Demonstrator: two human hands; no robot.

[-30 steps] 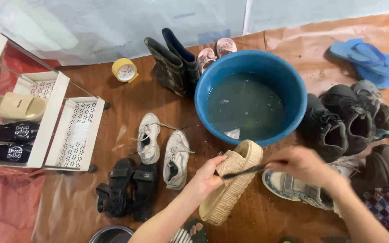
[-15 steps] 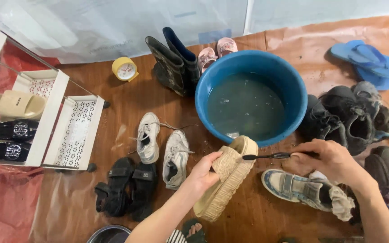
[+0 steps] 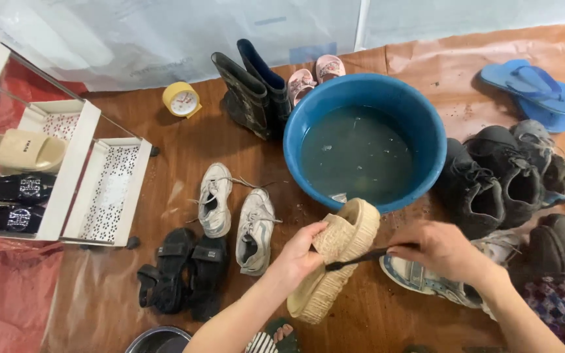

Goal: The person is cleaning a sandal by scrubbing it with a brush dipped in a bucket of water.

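Beige woven slipper (image 3: 335, 261) sits clamped in my left grip (image 3: 299, 255); my right grip (image 3: 439, 252), pinching the dark brush (image 3: 361, 258), has swung back onto it from beside the blue basin (image 3: 426, 124), scrubbing again.

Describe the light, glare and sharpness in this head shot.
Head view: soft, even light with faint shadows beside the rubber boots; dull glare on the plastic sheet behind; the blue basin water is murky; the left hand, beige shoe and right hand look sharp; edges bow slightly.
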